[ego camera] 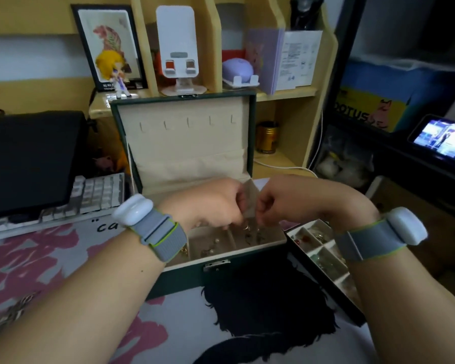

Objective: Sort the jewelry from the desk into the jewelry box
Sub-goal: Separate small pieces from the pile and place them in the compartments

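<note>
Your left hand (210, 203) and right hand (279, 203), fingers curled, what they hold unclear, work over the open jewelry box (247, 269); several pieces already lie inside, the compartmented tray (323, 248) at the desk's right edge still holds more.

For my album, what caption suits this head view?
Both hands meet, fingers curled, over the open green jewelry box on the desk.

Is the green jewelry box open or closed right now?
Open: the jewelry box has its lid standing upright behind, and its compartments with jewelry are exposed.
</note>
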Available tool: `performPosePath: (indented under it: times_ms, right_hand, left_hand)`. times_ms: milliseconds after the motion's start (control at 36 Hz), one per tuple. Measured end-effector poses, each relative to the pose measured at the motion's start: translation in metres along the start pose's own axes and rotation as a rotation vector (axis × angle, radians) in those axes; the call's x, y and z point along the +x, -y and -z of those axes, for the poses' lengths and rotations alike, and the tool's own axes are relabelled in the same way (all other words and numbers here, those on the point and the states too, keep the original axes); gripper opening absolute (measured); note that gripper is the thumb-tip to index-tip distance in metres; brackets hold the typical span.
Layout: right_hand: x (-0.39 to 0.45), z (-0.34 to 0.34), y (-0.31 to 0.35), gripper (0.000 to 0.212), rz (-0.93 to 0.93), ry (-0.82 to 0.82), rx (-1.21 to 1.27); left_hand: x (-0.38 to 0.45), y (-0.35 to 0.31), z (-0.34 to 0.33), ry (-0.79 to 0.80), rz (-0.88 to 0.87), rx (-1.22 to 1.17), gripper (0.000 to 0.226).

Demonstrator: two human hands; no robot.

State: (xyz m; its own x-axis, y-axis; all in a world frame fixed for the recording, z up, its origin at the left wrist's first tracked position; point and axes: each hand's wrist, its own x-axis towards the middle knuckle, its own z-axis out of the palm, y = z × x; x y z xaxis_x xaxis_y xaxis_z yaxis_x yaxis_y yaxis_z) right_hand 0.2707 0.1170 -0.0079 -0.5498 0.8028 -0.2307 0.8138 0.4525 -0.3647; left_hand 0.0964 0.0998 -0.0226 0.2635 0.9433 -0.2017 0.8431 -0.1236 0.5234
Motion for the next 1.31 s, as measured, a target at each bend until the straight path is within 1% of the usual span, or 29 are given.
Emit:
performPosePath:
  times_ms: [83,194,250,306,417,528,611,667,694,750,778,833,861,917,944,1000,1028,1083,1111,1139,1167,1194,1222,1306]
  right_hand:
    - [0.000,-0.003,0.002,0.012,-0.008,-0.029,-0.015]
    - [0.004,-0.008,0.003,0.010,-0.025,-0.073,-0.053]
    - [0.005,-0.008,0.005,0.007,-0.025,-0.087,-0.071]
    - [0.006,-0.008,0.004,0.008,-0.035,-0.091,-0.086]
    - [0.005,-0.006,0.006,0.012,-0.042,-0.090,-0.123]
    - [0.006,-0.003,0.013,0.013,-0.056,-0.114,-0.129]
    - [0.009,-0.001,0.035,0.013,-0.013,-0.155,-0.088]
    - [0.019,-0.006,0.070,0.014,0.057,-0.190,-0.058]
    - [0.018,-0.004,0.076,0.014,0.068,-0.231,-0.028]
    - [0.034,-0.017,0.123,0.015,0.180,-0.256,0.007]
    - [0.032,-0.017,0.129,0.016,0.200,-0.285,0.023]
    - [0.046,-0.038,0.183,0.018,0.310,-0.256,0.046]
    - [0.045,-0.039,0.189,0.019,0.317,-0.257,0.046]
    - [0.056,-0.067,0.244,0.019,0.413,-0.195,0.026]
    - [0.055,-0.069,0.249,0.017,0.405,-0.190,0.023]
    - [0.063,-0.098,0.302,0.016,0.491,-0.129,0.025]
    - [0.062,-0.103,0.305,0.017,0.483,-0.116,0.028]
    - [0.068,-0.129,0.347,0.018,0.552,-0.061,0.039]
    - [0.068,-0.136,0.348,0.018,0.549,-0.046,0.050]
    - [0.074,-0.148,0.372,0.017,0.582,-0.016,0.061]
    - [0.076,-0.154,0.371,0.017,0.568,-0.003,0.074]
    - [0.080,-0.164,0.389,0.016,0.583,0.017,0.075]
    - [0.083,-0.166,0.387,0.015,0.566,0.015,0.091]
    - [0.096,-0.190,0.427,0.020,0.584,0.050,0.087]
  left_hand:
    - [0.001,0.000,-0.005,0.015,0.035,0.019,0.013]
    - [0.002,0.003,-0.007,-0.059,0.059,0.034,0.006]
    - [-0.001,0.004,-0.005,-0.073,0.062,0.035,0.012]
    - [-0.001,0.005,-0.006,-0.045,0.057,0.029,0.017]
    - [-0.009,0.006,-0.003,-0.014,0.054,0.013,0.017]
    - [-0.022,0.008,0.003,-0.089,0.042,-0.050,0.019]
    - [-0.044,0.018,0.017,-0.157,0.046,-0.143,0.017]
    - [-0.074,0.039,0.029,-0.239,0.087,-0.185,0.011]
    - [-0.077,0.040,0.032,-0.274,0.074,-0.199,0.008]
    - [-0.120,0.068,0.043,-0.401,0.128,-0.259,0.010]
    - [-0.124,0.069,0.044,-0.426,0.119,-0.284,0.014]
    - [-0.173,0.101,0.050,-0.547,0.203,-0.335,0.022]
    - [-0.175,0.103,0.051,-0.563,0.210,-0.346,0.024]
    - [-0.225,0.135,0.054,-0.654,0.318,-0.350,0.026]
    - [-0.225,0.140,0.055,-0.648,0.338,-0.335,0.026]
    - [-0.274,0.173,0.058,-0.722,0.443,-0.319,0.028]
    - [-0.276,0.181,0.057,-0.719,0.456,-0.322,0.029]
    - [-0.321,0.209,0.060,-0.801,0.539,-0.325,0.026]
    - [-0.326,0.216,0.057,-0.814,0.561,-0.345,0.023]
    - [-0.352,0.230,0.059,-0.877,0.597,-0.369,0.021]
    - [-0.358,0.235,0.056,-0.904,0.611,-0.400,0.019]
    - [-0.379,0.249,0.056,-0.963,0.646,-0.437,0.017]
    - [-0.382,0.253,0.052,-1.007,0.657,-0.483,0.016]
    - [-0.423,0.292,0.045,-1.250,0.719,-0.634,0.016]
